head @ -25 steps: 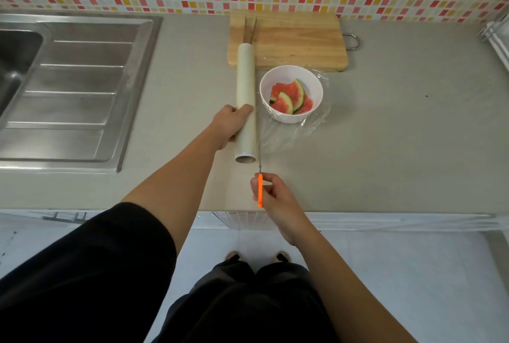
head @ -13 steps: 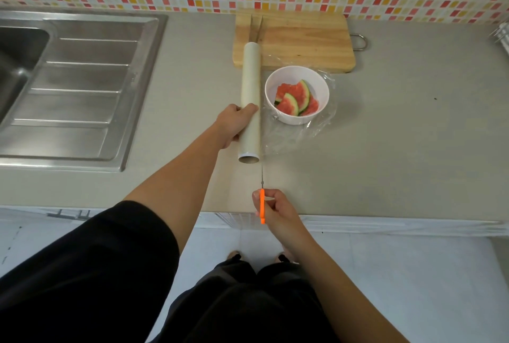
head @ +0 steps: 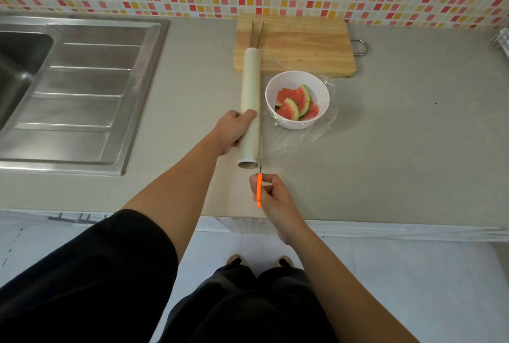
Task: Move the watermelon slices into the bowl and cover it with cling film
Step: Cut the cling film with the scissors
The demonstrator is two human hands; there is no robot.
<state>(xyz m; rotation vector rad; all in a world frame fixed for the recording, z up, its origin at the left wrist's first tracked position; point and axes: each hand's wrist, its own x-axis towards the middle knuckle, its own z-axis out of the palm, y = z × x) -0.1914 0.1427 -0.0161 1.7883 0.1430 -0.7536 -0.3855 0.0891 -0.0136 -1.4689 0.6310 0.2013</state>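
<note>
Clear film (head: 316, 133) reaches the bowl (head: 324, 89) (watermelon slices (head: 296, 103) already in). Left of the bowl, the left hand (head: 234, 130) grips the cling film roll (head: 250, 89) steady; the right hand (head: 271, 194) pinches an orange-handled knife (head: 259, 190), likely to cut the sheet free.

left arm stretched way out forward, black sleeve up at the shoulder, left hand (head: 234, 129) wrapped round the long cream cling film roll (head: 250, 86), fingers over the top. right hand (head: 272, 196) sits closer in, forearm bare, fingers curled, pinching a slim orange-handled blade (head: 259, 191) that points away.
</note>
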